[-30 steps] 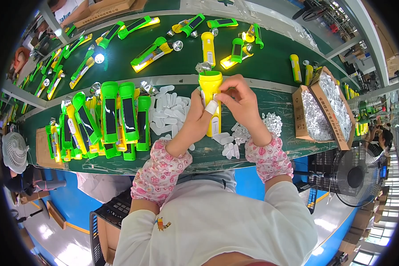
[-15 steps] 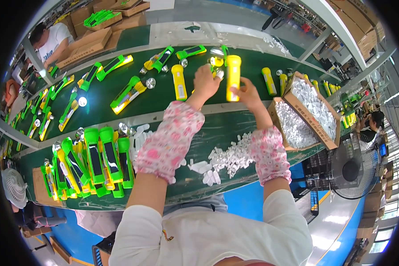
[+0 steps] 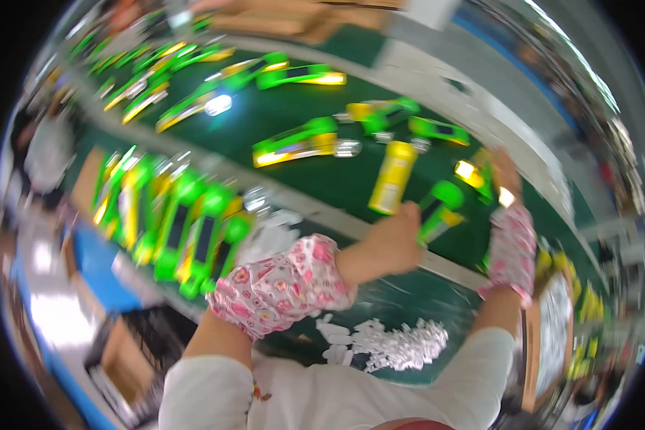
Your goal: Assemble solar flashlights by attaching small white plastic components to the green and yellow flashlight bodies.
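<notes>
Two hands reach out over a dark green work surface (image 3: 337, 183); the view is motion-blurred, so detail is limited. My left hand (image 3: 393, 240) sits near centre, forearm in a pink floral sleeve cover (image 3: 283, 285) coming in from approx 7 o'clock. Its fingers look curled against a green flashlight (image 3: 437, 208) that lies just at 2 o'clock of the knuckles; I can't tell whether they actually grip it or only touch it. A yellow flashlight (image 3: 393, 177) lies on the surface just beside the hand at 12 o'clock, tilted, apart from the fingers as far as I can see. My right hand (image 3: 505, 174) is further out at approx 3 o'clock of frame centre, wrist in a matching floral sleeve cover (image 3: 512, 251); fingers too blurred to say if spread or closed. It's next to a small green-and-yellow lit flashlight (image 3: 471, 172). More green/yellow flashlights lie scattered toward 11–12 o'clock, e.g. one long one (image 3: 297, 142) w/ a silver head. A packed row of upright green flashlights (image 3: 193, 233) stands at 9 o'clock. A heap of small white parts (image 3: 401, 345) lies near the table edge at 5 o'clock, close to my body.
</notes>
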